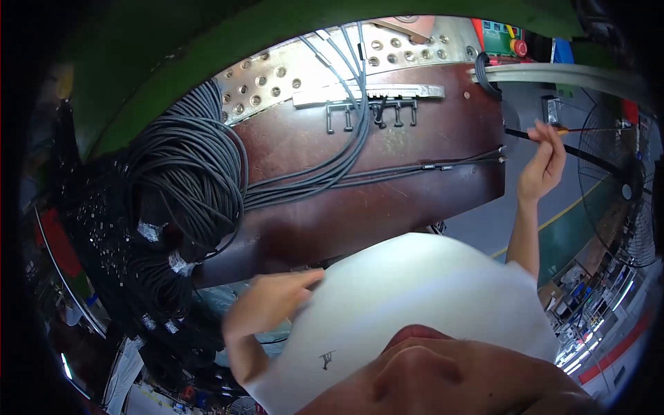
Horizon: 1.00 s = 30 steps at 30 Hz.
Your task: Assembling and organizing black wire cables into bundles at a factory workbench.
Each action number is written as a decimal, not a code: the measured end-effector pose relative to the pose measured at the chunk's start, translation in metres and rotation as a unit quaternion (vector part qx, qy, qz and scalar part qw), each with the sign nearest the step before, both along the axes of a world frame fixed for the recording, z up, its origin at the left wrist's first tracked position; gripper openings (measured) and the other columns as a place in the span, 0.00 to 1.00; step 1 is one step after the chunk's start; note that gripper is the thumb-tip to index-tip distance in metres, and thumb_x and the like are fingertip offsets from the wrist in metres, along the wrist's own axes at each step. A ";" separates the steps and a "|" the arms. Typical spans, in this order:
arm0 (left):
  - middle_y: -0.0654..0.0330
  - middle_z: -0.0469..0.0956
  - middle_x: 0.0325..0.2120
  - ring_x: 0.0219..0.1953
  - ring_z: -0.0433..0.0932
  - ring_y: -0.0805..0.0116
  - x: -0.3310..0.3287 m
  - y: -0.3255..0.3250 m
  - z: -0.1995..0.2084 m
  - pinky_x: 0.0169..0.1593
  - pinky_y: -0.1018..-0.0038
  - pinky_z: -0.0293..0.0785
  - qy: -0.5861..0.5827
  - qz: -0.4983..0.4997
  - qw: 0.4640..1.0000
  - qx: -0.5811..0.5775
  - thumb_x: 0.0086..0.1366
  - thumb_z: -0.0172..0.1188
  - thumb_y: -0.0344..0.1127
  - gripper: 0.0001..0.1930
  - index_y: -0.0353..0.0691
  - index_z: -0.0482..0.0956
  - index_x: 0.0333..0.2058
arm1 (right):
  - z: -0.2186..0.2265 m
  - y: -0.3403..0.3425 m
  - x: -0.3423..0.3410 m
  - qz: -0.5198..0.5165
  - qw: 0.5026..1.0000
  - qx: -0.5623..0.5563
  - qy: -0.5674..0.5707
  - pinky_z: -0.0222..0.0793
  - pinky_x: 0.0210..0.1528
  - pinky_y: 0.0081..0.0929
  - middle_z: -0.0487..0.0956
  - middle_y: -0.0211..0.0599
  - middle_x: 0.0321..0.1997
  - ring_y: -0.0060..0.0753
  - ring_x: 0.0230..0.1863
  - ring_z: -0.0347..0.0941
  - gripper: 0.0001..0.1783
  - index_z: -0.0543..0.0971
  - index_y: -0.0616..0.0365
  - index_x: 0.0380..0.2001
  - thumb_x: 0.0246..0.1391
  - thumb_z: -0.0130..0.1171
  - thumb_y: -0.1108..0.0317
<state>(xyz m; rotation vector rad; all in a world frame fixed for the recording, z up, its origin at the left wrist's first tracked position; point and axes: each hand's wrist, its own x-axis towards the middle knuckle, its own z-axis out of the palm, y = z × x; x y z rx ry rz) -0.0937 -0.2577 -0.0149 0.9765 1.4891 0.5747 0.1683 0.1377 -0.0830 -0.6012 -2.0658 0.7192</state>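
Observation:
My left hand [273, 301] is beside my white shirt, off the table's near edge; it is slightly blurred, its fingers stretched out and nothing visible in them. My right hand [543, 169] is raised past the table's right end, fingers bent and bunched together. By its fingertips shows a thin stick with an orange end [564, 131]; whether the fingers hold it I cannot tell. Two black cables [394, 173] run along the brown table [290, 238], their metal-tipped ends near its right edge. More cables curve up across the table to the far side.
A large black cable coil [200, 166] hangs over the table's left side. Toward the back stand a black pronged rack [371, 114] and a perforated metal plate [259, 86]. A caged fan [615, 187] is at the right. A green beam [228, 59] crosses above.

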 end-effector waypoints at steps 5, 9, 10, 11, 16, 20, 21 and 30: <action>0.48 0.75 0.43 0.45 0.73 0.50 0.069 -0.057 -0.129 0.50 0.61 0.68 0.357 0.169 0.902 -0.178 0.63 0.51 0.39 0.16 0.33 0.74 0.44 | -0.191 -0.055 0.181 -0.121 0.871 -0.384 -0.281 0.57 0.60 0.35 0.65 0.37 0.61 0.35 0.57 0.63 0.32 0.58 0.57 0.61 0.53 0.56 0.68; 0.47 0.75 0.43 0.45 0.73 0.51 0.058 -0.065 -0.148 0.50 0.60 0.68 0.435 0.162 0.869 -0.172 0.61 0.53 0.40 0.17 0.35 0.75 0.44 | -0.146 -0.076 0.092 0.062 0.794 -0.077 -0.599 0.66 0.45 0.41 0.76 0.44 0.41 0.49 0.43 0.71 0.14 0.75 0.59 0.39 0.45 0.57 0.75; 0.47 0.75 0.43 0.45 0.73 0.51 0.056 -0.061 -0.148 0.50 0.60 0.68 0.437 0.172 0.866 -0.172 0.61 0.53 0.40 0.17 0.35 0.75 0.44 | -0.144 -0.075 0.089 0.046 0.827 -0.044 -0.558 0.66 0.42 0.43 0.76 0.47 0.37 0.52 0.40 0.71 0.11 0.77 0.59 0.35 0.44 0.57 0.75; 0.48 0.77 0.39 0.41 0.75 0.51 0.057 -0.064 -0.145 0.46 0.60 0.70 0.426 0.183 0.874 -0.145 0.60 0.53 0.39 0.15 0.36 0.77 0.41 | -0.140 -0.080 0.089 0.035 0.857 -0.014 -0.514 0.66 0.39 0.45 0.76 0.49 0.33 0.54 0.38 0.71 0.09 0.78 0.58 0.32 0.43 0.57 0.76; 0.48 0.79 0.33 0.35 0.77 0.49 0.054 -0.056 -0.147 0.40 0.59 0.72 0.328 0.287 0.895 -0.098 0.58 0.54 0.37 0.12 0.37 0.79 0.36 | -0.189 -0.061 0.121 -0.015 0.917 -0.106 -0.385 0.66 0.44 0.45 0.77 0.53 0.38 0.58 0.42 0.71 0.10 0.77 0.61 0.35 0.46 0.55 0.73; 0.47 0.78 0.37 0.40 0.75 0.49 0.055 -0.062 -0.160 0.45 0.61 0.71 0.417 0.309 0.853 0.053 0.60 0.53 0.40 0.14 0.38 0.78 0.39 | -0.152 -0.064 0.091 0.012 0.894 -0.001 -0.448 0.66 0.47 0.45 0.77 0.55 0.40 0.63 0.44 0.69 0.13 0.77 0.63 0.38 0.47 0.54 0.72; 0.48 0.78 0.37 0.40 0.75 0.49 0.051 -0.054 -0.148 0.44 0.61 0.71 0.365 0.329 0.869 0.048 0.59 0.53 0.38 0.12 0.37 0.78 0.38 | -0.147 -0.063 0.091 0.013 0.903 -0.002 -0.430 0.66 0.46 0.46 0.76 0.56 0.40 0.64 0.44 0.69 0.13 0.76 0.64 0.38 0.47 0.54 0.71; 0.46 0.77 0.39 0.42 0.75 0.47 0.060 -0.049 -0.129 0.46 0.59 0.70 0.356 0.325 0.876 0.020 0.60 0.54 0.39 0.14 0.37 0.76 0.41 | -0.089 -0.083 0.063 -0.021 0.897 0.062 -0.437 0.67 0.44 0.50 0.76 0.57 0.41 0.63 0.42 0.71 0.16 0.77 0.62 0.37 0.51 0.54 0.60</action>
